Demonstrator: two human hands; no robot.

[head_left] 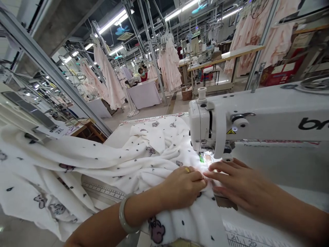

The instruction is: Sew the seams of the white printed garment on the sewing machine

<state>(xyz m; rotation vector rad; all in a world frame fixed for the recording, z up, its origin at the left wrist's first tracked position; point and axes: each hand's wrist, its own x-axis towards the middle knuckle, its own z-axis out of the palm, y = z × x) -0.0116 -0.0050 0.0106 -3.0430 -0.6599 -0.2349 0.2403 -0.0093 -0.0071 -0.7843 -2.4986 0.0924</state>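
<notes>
A white fleece fabric [144,151] with small printed animals lies bunched across the sewing table and runs under the needle of a white sewing machine [257,116]. My left hand [183,187], with a ring and a pale bangle on the wrist, is closed and pinches the fabric just in front of the presser foot [205,158]. My right hand [239,185] lies flat on the fabric to the right of the needle, its fingers stretched out and pointing left, fingertips touching the left hand's.
A ruler strip [244,238] is printed along the table's front edge. Pink garments [169,65] hang on overhead rails behind. Another person [142,73] sits at a far table. Metal racking [38,68] stands at the left.
</notes>
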